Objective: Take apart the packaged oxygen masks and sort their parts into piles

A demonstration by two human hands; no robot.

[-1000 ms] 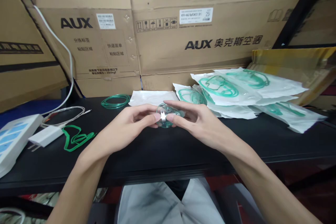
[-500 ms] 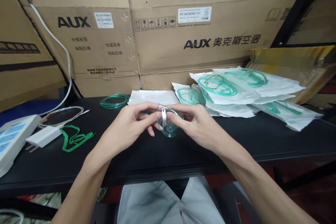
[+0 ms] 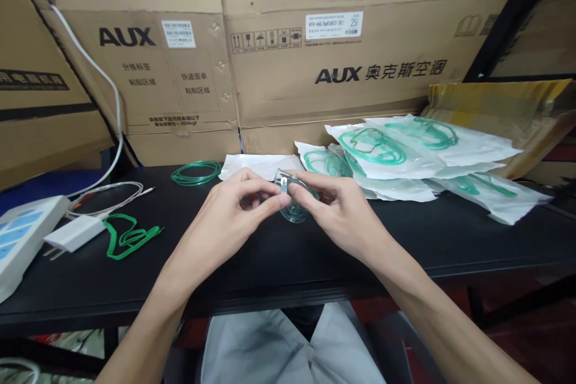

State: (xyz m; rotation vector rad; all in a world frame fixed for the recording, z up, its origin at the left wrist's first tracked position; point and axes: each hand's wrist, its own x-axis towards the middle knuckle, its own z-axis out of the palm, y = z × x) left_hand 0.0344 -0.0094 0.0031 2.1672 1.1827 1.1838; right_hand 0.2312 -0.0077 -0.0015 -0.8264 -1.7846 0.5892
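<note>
Clear mask (image 3: pixel 294 207) half-hidden by hands (image 3: pixel 288 216)

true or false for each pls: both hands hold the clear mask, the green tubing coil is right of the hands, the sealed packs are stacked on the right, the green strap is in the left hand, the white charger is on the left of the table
1. Both hands, left hand and right hand, hold the clear mask. True.
2. The green tubing coil lies right of the hands. False: it lies to their left, farther back on the black table.
3. The sealed packs are stacked on the right. True.
4. The green strap is in the left hand. False: it lies loose on the table, left of the hands.
5. The white charger sits on the left of the table. True.
</note>
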